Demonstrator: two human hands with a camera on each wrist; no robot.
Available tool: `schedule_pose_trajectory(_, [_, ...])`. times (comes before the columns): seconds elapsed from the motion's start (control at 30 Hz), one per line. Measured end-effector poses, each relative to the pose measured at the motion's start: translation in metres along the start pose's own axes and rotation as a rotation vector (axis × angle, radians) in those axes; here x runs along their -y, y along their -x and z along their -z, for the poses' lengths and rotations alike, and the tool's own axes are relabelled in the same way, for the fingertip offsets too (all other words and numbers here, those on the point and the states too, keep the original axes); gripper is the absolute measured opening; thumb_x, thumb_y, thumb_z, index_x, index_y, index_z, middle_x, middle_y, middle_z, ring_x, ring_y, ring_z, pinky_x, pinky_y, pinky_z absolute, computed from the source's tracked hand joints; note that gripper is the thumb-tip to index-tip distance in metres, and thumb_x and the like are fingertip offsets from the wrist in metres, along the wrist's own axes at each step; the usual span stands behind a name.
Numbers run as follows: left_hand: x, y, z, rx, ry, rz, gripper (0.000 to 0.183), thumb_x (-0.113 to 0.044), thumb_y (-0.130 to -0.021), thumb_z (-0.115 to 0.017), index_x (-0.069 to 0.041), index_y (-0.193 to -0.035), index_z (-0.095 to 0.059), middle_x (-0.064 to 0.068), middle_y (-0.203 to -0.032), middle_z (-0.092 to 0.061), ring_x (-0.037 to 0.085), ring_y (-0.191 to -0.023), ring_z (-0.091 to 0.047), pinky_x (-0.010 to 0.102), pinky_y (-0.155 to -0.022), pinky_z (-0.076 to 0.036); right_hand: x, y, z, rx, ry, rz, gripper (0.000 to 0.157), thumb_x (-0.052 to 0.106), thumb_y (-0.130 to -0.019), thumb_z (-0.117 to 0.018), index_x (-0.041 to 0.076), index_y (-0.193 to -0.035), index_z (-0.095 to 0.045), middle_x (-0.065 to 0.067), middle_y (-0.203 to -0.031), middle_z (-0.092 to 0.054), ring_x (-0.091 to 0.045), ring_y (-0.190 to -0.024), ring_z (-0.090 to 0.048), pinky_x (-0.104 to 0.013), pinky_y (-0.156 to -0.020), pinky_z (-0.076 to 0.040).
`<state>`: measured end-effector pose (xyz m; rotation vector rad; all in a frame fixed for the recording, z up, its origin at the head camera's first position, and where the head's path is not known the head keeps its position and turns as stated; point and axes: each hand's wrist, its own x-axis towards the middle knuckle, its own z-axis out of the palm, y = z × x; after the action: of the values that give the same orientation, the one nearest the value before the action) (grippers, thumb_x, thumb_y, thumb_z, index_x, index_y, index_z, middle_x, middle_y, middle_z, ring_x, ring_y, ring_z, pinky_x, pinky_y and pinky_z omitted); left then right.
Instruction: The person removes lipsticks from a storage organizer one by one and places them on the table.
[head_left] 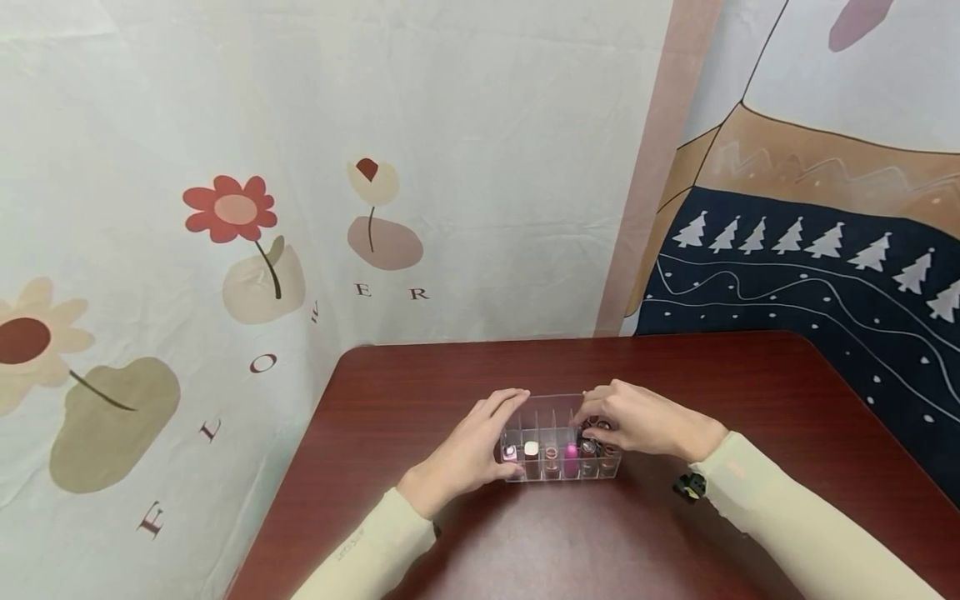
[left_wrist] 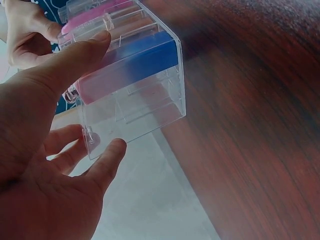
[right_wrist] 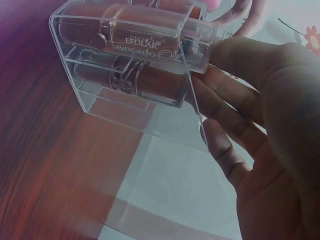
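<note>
A clear plastic lipstick organizer (head_left: 561, 477) with divided slots stands on the table, several lip products in its front row. My left hand (head_left: 467, 450) grips its left end, thumb in front and fingers toward the back panel. A pink-and-blue item (left_wrist: 135, 65) shows through that end wall. Over the rear right slots, my right hand (head_left: 637, 419) pinches the top of a lip gloss tube (right_wrist: 160, 84), its fingertips partly hidden. In front of that tube is a lettered lip gloss tube (right_wrist: 142, 42). A bright pink tube (head_left: 571, 460) stands in the middle of the front row.
The reddish-brown wooden table (head_left: 420, 375) reaches back to a pale flower-print curtain (head_left: 487, 167). At the right hangs a dark cloth with white trees (head_left: 787, 275). A small black charm (head_left: 689, 487) is by the right sleeve cuff.
</note>
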<state>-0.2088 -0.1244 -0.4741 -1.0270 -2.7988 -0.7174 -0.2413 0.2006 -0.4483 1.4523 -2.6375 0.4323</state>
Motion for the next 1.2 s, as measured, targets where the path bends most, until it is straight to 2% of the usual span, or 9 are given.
schedule_pose_trajectory(0.27, [0.000,0.001,-0.001,-0.001,0.002,0.001,0.112,-0.020,-0.084,-0.108,-0.004,-0.176,-0.046,0.013,-0.175,-0.054,0.039,-0.154,-0.060,0.053,-0.130,-0.055,-0.002,0.003,-0.001,-0.051,-0.007,0.028,0.021,0.008,-0.100,-0.091,0.015,-0.120,-0.089,0.005,-0.110,-0.085,-0.004,-0.090,-0.073,-0.026,-0.083,-0.068])
schedule_pose_trajectory(0.53, [0.001,0.003,-0.002,-0.010,0.004,-0.003,0.112,-0.020,-0.084,-0.108,-0.005,-0.176,-0.046,0.012,-0.175,-0.054,0.038,-0.154,-0.060,0.053,-0.131,-0.054,-0.002,0.006,0.003,-0.112,-0.081,0.039,0.025,0.001,-0.098,-0.091,0.012,-0.120,-0.087,0.002,-0.112,-0.084,0.004,-0.079,-0.062,-0.016,-0.072,-0.062])
schedule_pose_trajectory(0.63, [0.001,0.002,-0.001,-0.015,0.000,-0.004,0.113,-0.020,-0.083,-0.109,-0.006,-0.176,-0.046,0.012,-0.175,-0.054,0.038,-0.154,-0.060,0.053,-0.130,-0.055,-0.002,0.007,0.006,-0.122,-0.091,0.029,0.026,0.000,-0.098,-0.090,0.012,-0.121,-0.086,0.001,-0.113,-0.084,0.004,-0.083,-0.066,-0.020,-0.073,-0.066])
schedule_pose_trajectory(0.8, [0.002,0.002,-0.002,-0.011,0.004,-0.001,0.112,-0.021,-0.084,-0.108,-0.005,-0.175,-0.047,0.012,-0.175,-0.054,0.039,-0.153,-0.060,0.052,-0.130,-0.055,-0.002,0.009,0.011,-0.145,-0.088,0.014,0.027,0.000,-0.098,-0.090,0.011,-0.122,-0.085,0.000,-0.115,-0.084,-0.004,-0.094,-0.078,-0.029,-0.079,-0.072])
schedule_pose_trajectory(1.03, [0.002,0.002,-0.003,-0.006,-0.002,0.007,0.112,-0.022,-0.084,-0.108,-0.009,-0.177,-0.045,0.010,-0.175,-0.053,0.037,-0.153,-0.061,0.051,-0.131,-0.054,-0.001,0.010,0.018,-0.209,-0.068,0.035,0.028,0.002,-0.098,-0.092,0.015,-0.121,-0.086,0.002,-0.115,-0.084,-0.002,-0.095,-0.077,-0.029,-0.079,-0.071])
schedule_pose_trajectory(1.2, [0.001,0.002,-0.003,-0.011,0.010,0.005,0.112,-0.020,-0.084,-0.108,-0.006,-0.176,-0.046,0.011,-0.175,-0.054,0.038,-0.154,-0.060,0.052,-0.131,-0.054,0.000,0.012,0.025,-0.253,-0.045,0.017,0.028,0.005,-0.097,-0.093,0.017,-0.121,-0.086,0.006,-0.116,-0.083,0.000,-0.097,-0.076,-0.029,-0.083,-0.071])
